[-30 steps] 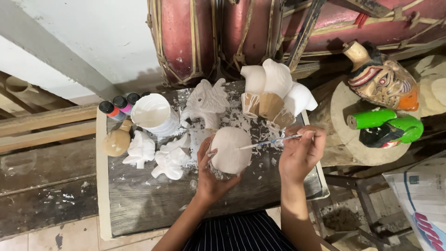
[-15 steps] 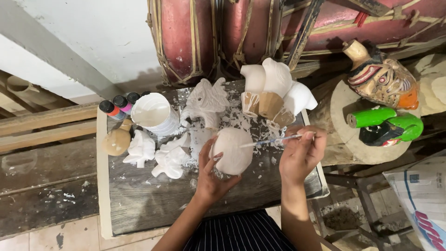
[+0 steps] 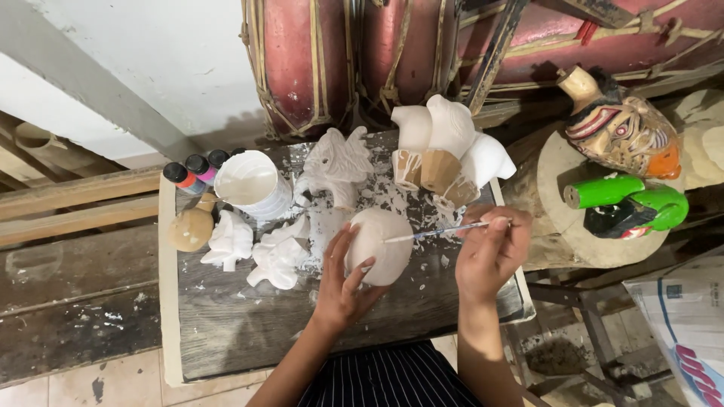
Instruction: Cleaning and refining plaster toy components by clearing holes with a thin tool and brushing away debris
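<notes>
Centrally, a rounded white carving (image 3: 381, 245), smooth and coated matt white, sits on the wooden work table (image 3: 226, 332) near its middle. The left hand (image 3: 343, 283) cups its near side, fingers curled against it. The right hand (image 3: 490, 252) is pinched closed on a thin brush (image 3: 441, 231), whose tip touches the carving's upper right face.

White flakes and paint spatter cover the dark tabletop around it. Just left lie two small white figures (image 3: 256, 249); behind stand a winged white figure (image 3: 337, 162), a white cup of paint (image 3: 253, 185), capped paint bottles (image 3: 194, 169) and a tan ball (image 3: 190, 229). Three white-topped wooden pieces (image 3: 445, 154) stand behind right.

Beyond the table are red drums (image 3: 354, 60), a painted mask (image 3: 622, 132) and a green carved piece (image 3: 626, 202) on a round stump.

The carving's underside is hidden by the left hand; its subject cannot be made out. The person's striped garment is cut off at the bottom edge.
</notes>
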